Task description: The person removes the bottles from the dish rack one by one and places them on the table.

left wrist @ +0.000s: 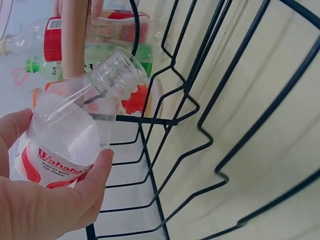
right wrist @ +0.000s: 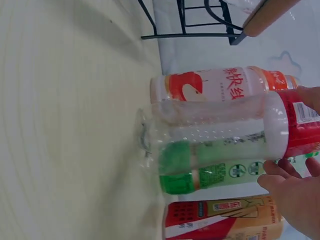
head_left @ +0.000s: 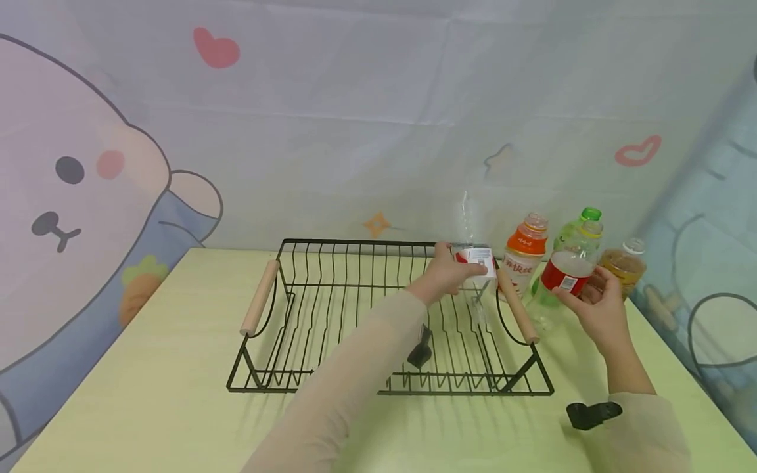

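Observation:
A clear Wahaha water bottle with a red and white label is tipped mouth-down over the back right of a black wire dish rack. My left hand grips it around the label, and its uncapped neck points down among the wires. To the right of the rack, my right hand holds a clear plastic bottle by its red label, close to upright. That bottle partly hides a green bottle behind it. Whether its base touches the table is hard to tell.
A white bottle with an orange top stands beside the rack's right wooden handle. An amber drink bottle is behind my right hand. Another wooden handle tops the rack's left side. A printed cloth hangs behind the table.

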Demonstrator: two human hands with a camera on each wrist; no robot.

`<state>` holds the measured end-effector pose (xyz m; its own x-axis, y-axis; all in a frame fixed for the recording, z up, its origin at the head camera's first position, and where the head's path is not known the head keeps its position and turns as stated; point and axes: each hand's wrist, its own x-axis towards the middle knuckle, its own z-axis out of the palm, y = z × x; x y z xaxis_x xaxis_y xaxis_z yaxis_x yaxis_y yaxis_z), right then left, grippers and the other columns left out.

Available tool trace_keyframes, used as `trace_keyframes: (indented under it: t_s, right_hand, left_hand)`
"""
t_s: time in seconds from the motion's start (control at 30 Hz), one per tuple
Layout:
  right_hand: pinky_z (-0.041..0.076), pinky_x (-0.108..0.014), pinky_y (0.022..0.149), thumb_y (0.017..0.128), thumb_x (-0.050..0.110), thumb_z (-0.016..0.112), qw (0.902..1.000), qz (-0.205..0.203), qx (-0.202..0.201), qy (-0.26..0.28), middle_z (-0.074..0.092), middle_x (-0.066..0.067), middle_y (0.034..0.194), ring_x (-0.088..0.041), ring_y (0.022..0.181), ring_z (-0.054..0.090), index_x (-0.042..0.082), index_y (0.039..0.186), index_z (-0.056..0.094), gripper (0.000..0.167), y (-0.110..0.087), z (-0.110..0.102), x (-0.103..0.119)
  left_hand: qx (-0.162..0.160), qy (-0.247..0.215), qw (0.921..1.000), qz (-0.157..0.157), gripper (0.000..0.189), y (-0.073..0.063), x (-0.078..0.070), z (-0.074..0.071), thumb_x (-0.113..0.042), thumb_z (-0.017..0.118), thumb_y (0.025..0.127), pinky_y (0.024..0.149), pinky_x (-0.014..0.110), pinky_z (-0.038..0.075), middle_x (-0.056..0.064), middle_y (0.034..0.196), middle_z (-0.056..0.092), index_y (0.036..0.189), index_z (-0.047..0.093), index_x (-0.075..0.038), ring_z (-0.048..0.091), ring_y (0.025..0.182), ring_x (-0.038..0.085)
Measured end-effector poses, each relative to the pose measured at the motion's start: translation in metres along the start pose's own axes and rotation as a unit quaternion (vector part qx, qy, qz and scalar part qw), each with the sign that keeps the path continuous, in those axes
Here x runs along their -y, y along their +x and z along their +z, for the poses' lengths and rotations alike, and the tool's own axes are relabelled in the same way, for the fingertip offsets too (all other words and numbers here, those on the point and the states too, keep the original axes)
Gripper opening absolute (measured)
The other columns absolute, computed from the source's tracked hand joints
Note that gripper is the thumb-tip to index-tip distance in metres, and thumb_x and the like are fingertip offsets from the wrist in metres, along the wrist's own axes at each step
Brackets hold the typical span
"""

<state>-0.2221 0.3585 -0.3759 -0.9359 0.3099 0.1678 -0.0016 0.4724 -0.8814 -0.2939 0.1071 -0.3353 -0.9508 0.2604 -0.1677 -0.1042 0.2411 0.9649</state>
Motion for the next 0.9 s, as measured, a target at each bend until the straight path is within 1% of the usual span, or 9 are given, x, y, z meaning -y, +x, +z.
trace_keyframes:
  t_s: [0.07, 0.13, 0.2, 0.27, 0.37, 0.43, 0.53, 0.67, 0.9]
  right_hand:
    - [0.046, -0.008, 0.081, 0.093, 0.03, 0.063, 1.0, -0.006, -0.003, 0.001, 0.033, -0.014, 0.139, -0.024, 0.129, 0.042, 0.002, 0.15, 0.003, 0.088, 0.0, -0.005, 0.001]
    - [0.045, -0.006, 0.078, 0.093, 0.03, 0.064, 1.0, -0.008, -0.006, -0.002, 0.035, -0.004, 0.133, -0.02, 0.127, 0.042, 0.003, 0.151, 0.003, 0.089, 0.0, -0.01, 0.003]
    - [0.044, -0.012, 0.09, 0.093, 0.03, 0.064, 0.9999, -0.009, -0.007, -0.003, 0.034, 0.007, 0.127, -0.021, 0.133, 0.039, 0.004, 0.151, 0.003, 0.089, -0.001, -0.015, 0.006]
    - [0.035, -0.018, 0.106, 0.093, 0.03, 0.063, 0.9998, -0.014, -0.01, -0.005, 0.032, 0.013, 0.125, -0.025, 0.139, 0.032, 0.005, 0.152, 0.003, 0.088, -0.003, -0.02, 0.01]
    - [0.022, -0.029, 0.116, 0.094, 0.026, 0.062, 0.9994, -0.03, -0.014, -0.002, 0.029, 0.02, 0.121, -0.025, 0.143, 0.026, 0.006, 0.151, 0.003, 0.085, -0.006, -0.028, 0.017]
    - [0.02, -0.027, 0.116, 0.094, 0.023, 0.062, 0.9988, -0.045, -0.018, 0.004, 0.029, 0.022, 0.119, -0.02, 0.141, 0.027, 0.007, 0.152, 0.004, 0.084, -0.007, -0.034, 0.023]
    - [0.021, -0.019, 0.113, 0.094, 0.019, 0.063, 0.9977, -0.063, -0.025, 0.001, 0.03, 0.025, 0.116, -0.011, 0.136, 0.031, 0.01, 0.152, 0.006, 0.082, -0.009, -0.043, 0.033]
    - [0.024, -0.015, 0.111, 0.092, 0.014, 0.064, 0.9957, -0.087, -0.032, -0.005, 0.032, 0.025, 0.117, -0.004, 0.134, 0.034, 0.012, 0.152, 0.009, 0.082, -0.01, -0.051, 0.048]
    - [0.025, -0.009, 0.107, 0.092, 0.016, 0.066, 0.9913, -0.122, -0.032, -0.036, 0.033, 0.023, 0.125, -0.006, 0.141, 0.028, 0.016, 0.152, 0.009, 0.083, -0.019, -0.058, 0.078]
  left_hand:
    - [0.005, -0.005, 1.0, 0.004, 0.089, 0.0, -0.002, -0.003, -0.025, 0.077, 0.083, 0.09, 0.042, 0.051, 0.017, 0.138, 0.044, 0.149, 0.018, -0.012, 0.056, 0.115, 0.031]
    - [0.012, -0.01, 0.9999, 0.005, 0.089, -0.001, -0.004, -0.007, -0.025, 0.076, 0.084, 0.091, 0.043, 0.051, 0.016, 0.14, 0.042, 0.149, 0.017, -0.012, 0.053, 0.119, 0.03]
    - [0.015, -0.006, 0.9999, 0.002, 0.09, -0.003, -0.006, -0.011, -0.026, 0.076, 0.084, 0.092, 0.044, 0.051, 0.017, 0.14, 0.042, 0.149, 0.016, -0.012, 0.053, 0.121, 0.03]
    - [0.016, -0.008, 0.9998, -0.001, 0.091, -0.004, -0.01, -0.016, -0.026, 0.076, 0.084, 0.092, 0.045, 0.05, 0.017, 0.14, 0.043, 0.15, 0.015, -0.013, 0.052, 0.122, 0.03]
    - [0.016, -0.005, 0.9999, 0.002, 0.091, -0.008, -0.018, -0.025, -0.025, 0.077, 0.083, 0.092, 0.045, 0.051, 0.017, 0.138, 0.045, 0.15, 0.016, -0.014, 0.052, 0.123, 0.031]
    - [0.018, -0.004, 0.9998, 0.006, 0.091, -0.01, -0.024, -0.03, -0.024, 0.076, 0.083, 0.092, 0.046, 0.051, 0.017, 0.138, 0.046, 0.15, 0.016, -0.013, 0.052, 0.123, 0.031]
    - [0.02, 0.016, 0.9996, 0.01, 0.091, -0.016, -0.033, -0.039, -0.024, 0.076, 0.083, 0.09, 0.044, 0.052, 0.017, 0.136, 0.047, 0.15, 0.016, -0.014, 0.052, 0.122, 0.031]
    - [0.027, 0.044, 0.9986, 0.013, 0.091, -0.027, -0.043, -0.046, -0.025, 0.076, 0.084, 0.09, 0.043, 0.052, 0.016, 0.136, 0.047, 0.151, 0.016, -0.014, 0.052, 0.121, 0.03]
    - [0.053, 0.058, 0.9967, 0.02, 0.089, -0.043, -0.053, -0.053, -0.023, 0.077, 0.083, 0.09, 0.043, 0.052, 0.017, 0.135, 0.047, 0.149, 0.019, -0.014, 0.055, 0.117, 0.032]
